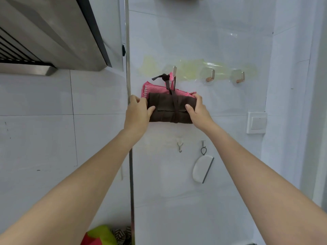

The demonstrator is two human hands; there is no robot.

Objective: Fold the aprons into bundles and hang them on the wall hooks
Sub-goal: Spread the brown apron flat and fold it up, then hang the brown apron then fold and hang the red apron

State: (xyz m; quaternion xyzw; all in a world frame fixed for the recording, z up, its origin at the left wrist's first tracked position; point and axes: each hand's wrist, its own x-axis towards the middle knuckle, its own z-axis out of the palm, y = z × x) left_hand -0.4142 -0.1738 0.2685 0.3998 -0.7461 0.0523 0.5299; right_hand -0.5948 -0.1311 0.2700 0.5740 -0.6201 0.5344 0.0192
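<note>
Two glossy white tiled wall (221, 41) faces meet at a metal corner strip; brushed-steel range hood (49, 36) upper left. Brown apron bundle (169, 110), matte woven cloth, rectangular, strap-wrapped, hangs by knotted strap from leftmost metal hook (174, 70), pink checked bundle (150, 88) behind it. Left hand (138, 112) and right hand (198, 108) each grip a bundle end, fingers curled. Rocker switch (257, 122) right, no readable writing.
</note>
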